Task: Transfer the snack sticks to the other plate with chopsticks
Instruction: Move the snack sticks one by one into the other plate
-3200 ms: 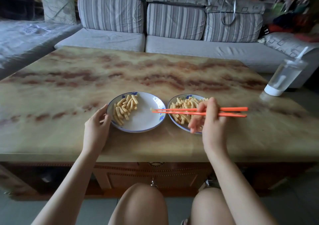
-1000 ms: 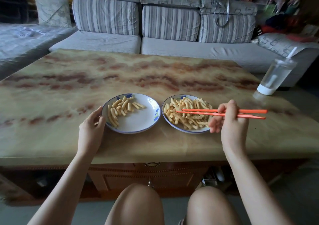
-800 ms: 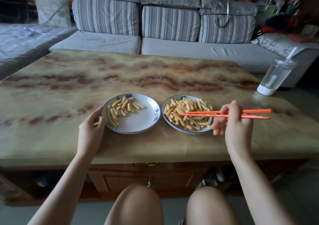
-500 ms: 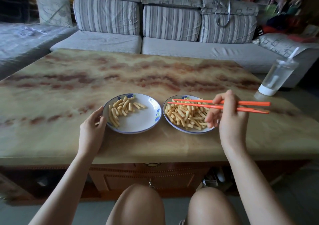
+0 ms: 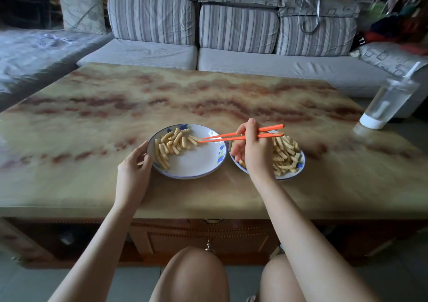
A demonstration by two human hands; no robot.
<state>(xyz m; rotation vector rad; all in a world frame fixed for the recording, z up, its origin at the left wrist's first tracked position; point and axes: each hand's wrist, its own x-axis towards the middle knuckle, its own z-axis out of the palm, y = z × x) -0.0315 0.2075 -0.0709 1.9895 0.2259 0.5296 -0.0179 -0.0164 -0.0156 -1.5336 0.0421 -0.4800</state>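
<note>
while right hand [image 5: 254,153] grips chopsticks [image 5: 231,137] over left plate [image 5: 196,163], left hand [image 5: 134,169] loose at rim

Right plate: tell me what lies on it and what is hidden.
A heap of snack sticks lies on the right plate, visible on its right half. The right hand, holding the orange chopsticks, covers most of the plate's left part, so what lies there cannot be seen.
</note>
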